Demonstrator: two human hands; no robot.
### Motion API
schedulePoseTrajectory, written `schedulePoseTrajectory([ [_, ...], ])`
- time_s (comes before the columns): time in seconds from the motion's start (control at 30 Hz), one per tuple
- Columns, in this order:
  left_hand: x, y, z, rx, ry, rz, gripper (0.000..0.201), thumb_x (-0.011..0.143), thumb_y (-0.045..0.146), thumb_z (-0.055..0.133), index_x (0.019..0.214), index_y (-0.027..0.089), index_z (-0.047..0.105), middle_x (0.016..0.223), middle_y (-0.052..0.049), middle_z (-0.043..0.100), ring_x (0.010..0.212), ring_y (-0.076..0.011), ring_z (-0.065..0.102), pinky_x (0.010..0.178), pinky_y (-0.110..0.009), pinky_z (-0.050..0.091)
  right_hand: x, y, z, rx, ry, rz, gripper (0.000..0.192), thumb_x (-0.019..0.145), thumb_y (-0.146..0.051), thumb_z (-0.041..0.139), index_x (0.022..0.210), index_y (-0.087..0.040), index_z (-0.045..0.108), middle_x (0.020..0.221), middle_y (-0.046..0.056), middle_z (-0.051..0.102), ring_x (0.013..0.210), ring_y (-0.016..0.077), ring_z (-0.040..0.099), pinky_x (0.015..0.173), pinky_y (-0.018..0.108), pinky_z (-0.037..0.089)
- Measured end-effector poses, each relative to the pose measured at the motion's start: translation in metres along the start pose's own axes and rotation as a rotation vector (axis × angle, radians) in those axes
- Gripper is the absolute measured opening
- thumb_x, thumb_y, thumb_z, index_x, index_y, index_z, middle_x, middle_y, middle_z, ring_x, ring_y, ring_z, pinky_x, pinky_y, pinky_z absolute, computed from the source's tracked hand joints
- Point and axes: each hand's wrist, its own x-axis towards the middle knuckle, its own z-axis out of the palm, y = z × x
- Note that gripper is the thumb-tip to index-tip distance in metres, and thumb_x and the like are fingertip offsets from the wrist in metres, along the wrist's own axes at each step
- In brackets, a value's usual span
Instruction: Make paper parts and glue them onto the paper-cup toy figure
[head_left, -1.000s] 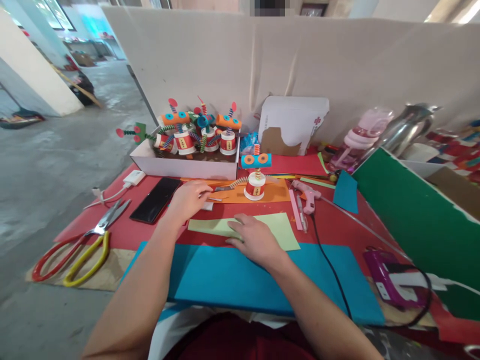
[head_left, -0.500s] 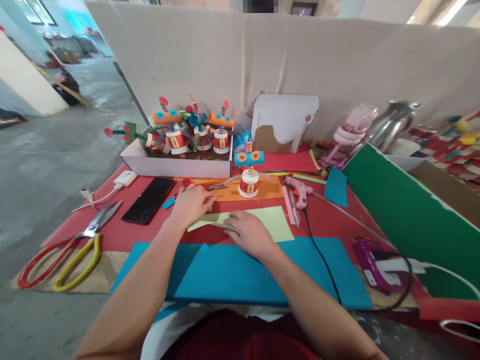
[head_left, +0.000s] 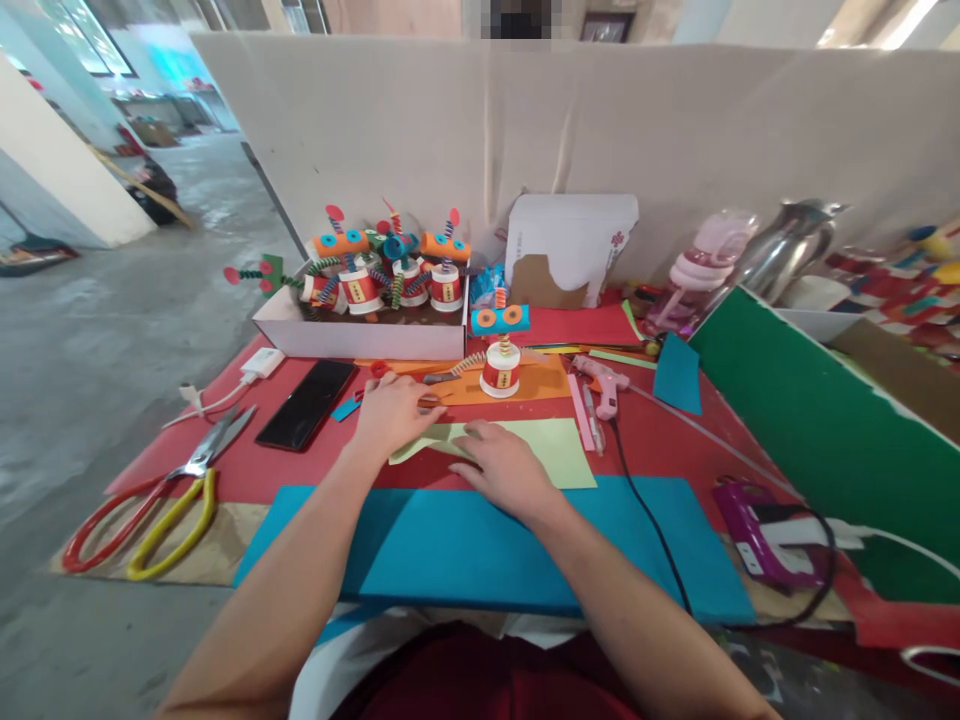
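A pale green paper sheet point(head_left: 525, 450) lies flat on the red-covered counter point(head_left: 247, 465), between a large blue sheet point(head_left: 480, 545) at the near edge and an orange sheet point(head_left: 525, 385) farther back. Its left end is raised off the counter and creased into a point, so a first fold appears to be started but not pressed flat; the rest of the sheet is uncreased, and most of the shaping looks to be left.

The left hand point(head_left: 391, 412) is laid over the lifted left corner, fingers curled down onto the paper; whether the edge is pinched or only pressed cannot be told. The right hand point(head_left: 504, 465) is spread flat on the middle of the sheet, palm down, holding it to the counter with no clenched grip.

Just behind the sheet a finished paper-cup figure point(head_left: 499, 345) with a blue tube head stands on the orange sheet, and several like it are gathered in a white cardboard box point(head_left: 360, 335) farther back, so a number of pieces are judged complete. A pink glue gun point(head_left: 604, 385) rests to the right of the green sheet, its black cord running toward the near edge. A black phone point(head_left: 307, 403) lies to the left, and beyond it large scissors point(head_left: 154, 495) with red and yellow handles. A green board point(head_left: 817, 420) leans at the right.
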Motion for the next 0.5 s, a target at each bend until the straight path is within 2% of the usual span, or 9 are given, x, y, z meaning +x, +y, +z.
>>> schedulePoseTrajectory([
  [0.07, -0.002, 0.004, 0.003, 0.061, -0.025, 0.006, 0.02, 0.077, 0.036, 0.058, 0.087, 0.025, 0.072, 0.093, -0.009, 0.069, 0.095, -0.0302, 0.055, 0.082, -0.044, 0.04, 0.0, 0.0, 0.0, 0.0, -0.001, -0.004, 0.031, 0.09, -0.037, 0.053, 0.114, -0.018, 0.062, 0.116, 0.013, 0.058, 0.104, 0.023, 0.056, 0.088, 0.035, 0.044],
  [0.17, -0.003, 0.006, 0.006, 0.1, -0.03, 0.006, 0.021, 0.075, 0.022, 0.054, 0.088, 0.023, 0.071, 0.095, -0.011, 0.068, 0.097, -0.0314, 0.054, 0.083, -0.047, 0.038, 0.0, -0.001, -0.001, 0.005, 0.006, -0.007, 0.032, 0.09, -0.036, 0.053, 0.115, -0.017, 0.062, 0.117, 0.013, 0.057, 0.104, 0.0232, 0.056, 0.086, 0.034, 0.044],
  [0.33, -0.001, 0.008, 0.007, 0.044, -0.047, 0.071, 0.021, 0.077, 0.014, 0.048, 0.078, 0.021, 0.068, 0.086, -0.011, 0.068, 0.095, -0.0318, 0.055, 0.083, -0.049, 0.038, 0.0, -0.002, -0.002, -0.002, -0.011, 0.002, 0.032, 0.09, -0.037, 0.053, 0.115, -0.018, 0.061, 0.113, 0.011, 0.058, 0.102, 0.0228, 0.056, 0.084, 0.034, 0.045],
  [0.4, 0.002, 0.009, 0.003, 0.0, -0.009, 0.075, 0.019, 0.078, 0.015, 0.049, 0.074, 0.021, 0.066, 0.082, -0.009, 0.069, 0.093, -0.0302, 0.056, 0.085, -0.048, 0.038, 0.001, -0.001, 0.0, 0.006, -0.006, 0.009, 0.03, 0.09, -0.036, 0.054, 0.115, -0.02, 0.061, 0.113, 0.01, 0.058, 0.102, 0.022, 0.056, 0.084, 0.033, 0.044],
  [0.5, 0.002, 0.01, -0.014, -0.155, 0.129, 0.043, 0.016, 0.082, 0.021, 0.05, 0.079, 0.022, 0.066, 0.086, -0.006, 0.071, 0.093, -0.0257, 0.059, 0.087, -0.043, 0.041, 0.001, 0.002, 0.004, 0.031, 0.011, -0.002, 0.028, 0.089, -0.034, 0.055, 0.114, -0.021, 0.062, 0.113, 0.009, 0.057, 0.102, 0.0201, 0.056, 0.084, 0.031, 0.043],
])
